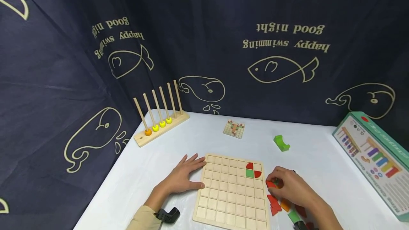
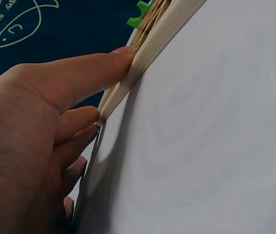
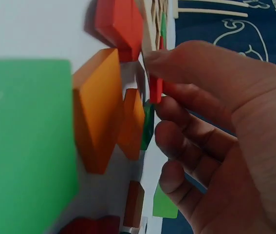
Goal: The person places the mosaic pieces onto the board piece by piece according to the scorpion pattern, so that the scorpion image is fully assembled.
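Observation:
A wooden grid board (image 1: 227, 197) lies on the white table. Two red quarter-round pieces (image 1: 257, 174) and a green square piece (image 1: 250, 173) sit in cells near its upper right corner. My left hand (image 1: 181, 177) rests beside the board with fingers extended, its thumb and fingertips touching the left edge. At the board's right edge, my right hand (image 1: 294, 186) pinches a red piece (image 3: 156, 90) between thumb and fingers; its full shape is hidden. Below and around that hand lie loose red pieces (image 1: 274, 203), orange pieces (image 3: 99, 112) and a green piece (image 3: 26, 141).
A wooden peg stand (image 1: 163, 130) with orange and yellow beads stands at the back left. Behind the board lie a small pattern card (image 1: 234, 129) and a green curved block (image 1: 281, 143). A printed box (image 1: 372, 162) stands on the right. Dark fabric (image 1: 204, 45) hangs behind the table.

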Demonstrator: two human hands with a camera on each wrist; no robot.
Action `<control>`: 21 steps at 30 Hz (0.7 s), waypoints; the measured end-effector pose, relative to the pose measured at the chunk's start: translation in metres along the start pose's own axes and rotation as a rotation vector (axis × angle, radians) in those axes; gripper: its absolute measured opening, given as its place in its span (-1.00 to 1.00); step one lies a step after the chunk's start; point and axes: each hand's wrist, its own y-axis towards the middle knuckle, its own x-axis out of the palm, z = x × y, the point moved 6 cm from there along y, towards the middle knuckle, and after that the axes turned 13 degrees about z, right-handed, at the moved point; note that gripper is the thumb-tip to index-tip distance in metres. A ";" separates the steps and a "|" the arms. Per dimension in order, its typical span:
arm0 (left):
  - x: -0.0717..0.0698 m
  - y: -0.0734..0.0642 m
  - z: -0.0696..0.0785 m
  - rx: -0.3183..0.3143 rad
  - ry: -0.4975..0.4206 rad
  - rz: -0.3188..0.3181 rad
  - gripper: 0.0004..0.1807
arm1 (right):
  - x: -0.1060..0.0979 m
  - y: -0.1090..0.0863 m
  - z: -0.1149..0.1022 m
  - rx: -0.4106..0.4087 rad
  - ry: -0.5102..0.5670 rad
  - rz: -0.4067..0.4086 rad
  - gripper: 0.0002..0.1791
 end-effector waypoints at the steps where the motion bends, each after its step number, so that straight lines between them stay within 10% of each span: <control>1: 0.000 0.000 0.000 0.005 0.000 0.003 -0.12 | 0.000 0.001 -0.001 0.000 0.014 0.009 -0.75; 21: 0.001 -0.001 0.001 -0.010 -0.009 -0.005 -0.13 | 0.013 0.023 -0.030 -0.154 0.044 0.143 -0.77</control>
